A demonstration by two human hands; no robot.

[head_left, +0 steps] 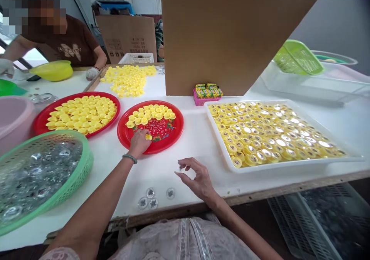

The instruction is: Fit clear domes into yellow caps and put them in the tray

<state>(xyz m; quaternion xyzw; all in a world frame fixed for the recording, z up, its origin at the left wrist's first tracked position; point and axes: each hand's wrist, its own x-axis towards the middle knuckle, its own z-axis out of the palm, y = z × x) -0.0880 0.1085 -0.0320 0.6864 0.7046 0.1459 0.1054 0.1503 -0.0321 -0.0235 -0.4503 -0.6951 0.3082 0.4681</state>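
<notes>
Over the near rim of a red plate, my left hand has its fingers closed on a small round yellow cap. More yellow caps lie along the far half of that plate. My right hand, above the white table, pinches a small clear disc edge-on between thumb and fingers. Several clear round discs with dark centres rest near the table's front edge, between my forearms. To my right, a white tray holds rows of yellow caps covered by clear, shiny tops.
At left are another red plate of yellow caps, a green basket of clear pieces and a pink basin. A cardboard panel stands behind a pink basket of small packets. A co-worker sits across the table.
</notes>
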